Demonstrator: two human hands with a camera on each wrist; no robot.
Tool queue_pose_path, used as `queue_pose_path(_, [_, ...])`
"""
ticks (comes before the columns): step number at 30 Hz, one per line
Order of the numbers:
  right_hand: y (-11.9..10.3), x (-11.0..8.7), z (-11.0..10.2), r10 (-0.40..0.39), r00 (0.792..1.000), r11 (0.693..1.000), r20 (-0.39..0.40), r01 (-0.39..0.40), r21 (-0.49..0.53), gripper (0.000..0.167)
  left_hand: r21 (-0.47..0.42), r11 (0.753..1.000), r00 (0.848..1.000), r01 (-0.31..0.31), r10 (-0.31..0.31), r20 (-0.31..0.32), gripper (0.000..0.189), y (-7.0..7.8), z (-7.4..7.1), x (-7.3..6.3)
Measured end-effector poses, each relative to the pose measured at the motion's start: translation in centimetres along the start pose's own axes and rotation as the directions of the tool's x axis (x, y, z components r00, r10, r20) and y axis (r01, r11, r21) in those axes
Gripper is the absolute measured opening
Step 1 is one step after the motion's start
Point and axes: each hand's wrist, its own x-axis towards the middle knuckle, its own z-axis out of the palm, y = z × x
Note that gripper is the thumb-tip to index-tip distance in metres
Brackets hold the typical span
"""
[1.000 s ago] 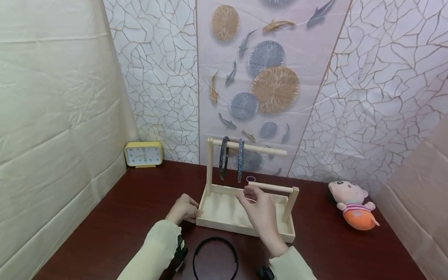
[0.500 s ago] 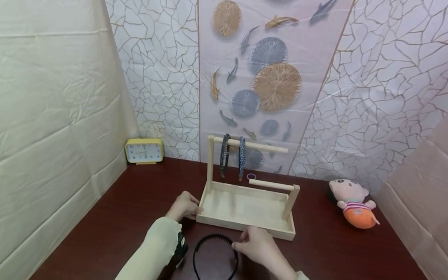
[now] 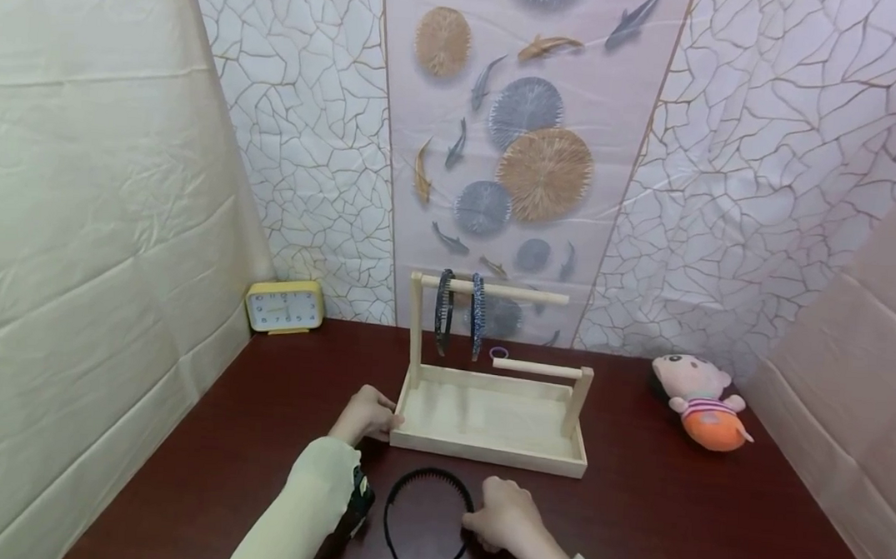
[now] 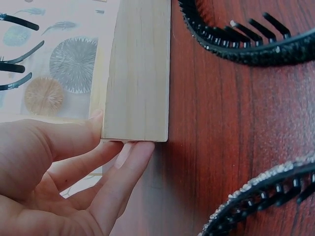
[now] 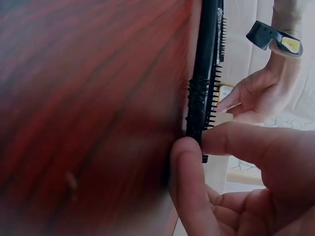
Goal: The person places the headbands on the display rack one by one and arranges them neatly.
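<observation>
The dark red table (image 3: 671, 506) fills the lower half of the head view, and the wooden rack (image 3: 486, 448), a shallow tray with two rails at different heights, stands at its centre. Two headbands (image 3: 457, 313) hang side by side on the higher rail, toward the upper middle of the frame; the lower rail, to their right, carries nothing.

The black headband (image 3: 408, 495) lies flat on the table just below the tray's near edge, at the lower centre of the frame. Its arch faces the tray and its two open ends run down toward the bottom edge, so its long axis points from the person to the rack.

The right hand (image 3: 505, 520) is on the right limb of that arch, directly beside the band and touching it. In the right wrist view the thumb (image 5: 189, 187) and a finger (image 5: 246, 140) pinch the toothed strip (image 5: 204, 73) between them, so this hand grips the black headband while it lies on the wood.

The left hand (image 3: 367, 413) is at the left end of the tray, above and left of the band and apart from it. In the left wrist view its fingers (image 4: 125, 167) lie nearly straight against the tray's corner (image 4: 140, 98), steadying rather than clasping. The right hand is thus the one on the band; the high rail lies up and slightly left of it.
</observation>
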Motion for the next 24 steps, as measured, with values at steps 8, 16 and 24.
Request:
queue_pose_path(8, [1.0,0.2,0.0,-0.029,0.994,0.966,0.102,0.002,0.257,0.019,-0.016,1.000,1.000,-0.002,0.002,0.002,0.036,-0.5,0.2,0.1])
queue_pose_path(16, [1.8,0.1,0.0,-0.137,0.966,0.819,0.221,-0.015,0.574,0.006,0.036,0.999,1.000,0.006,-0.006,-0.014,0.032,-0.2,-0.1,0.2])
queue_pose_path(24, [2.4,-0.7,-0.4,-0.192,0.949,0.703,0.249,-0.044,0.710,0.021,0.032,0.999,1.000,-0.009,0.009,-0.010,0.034,-0.2,0.0,0.3])
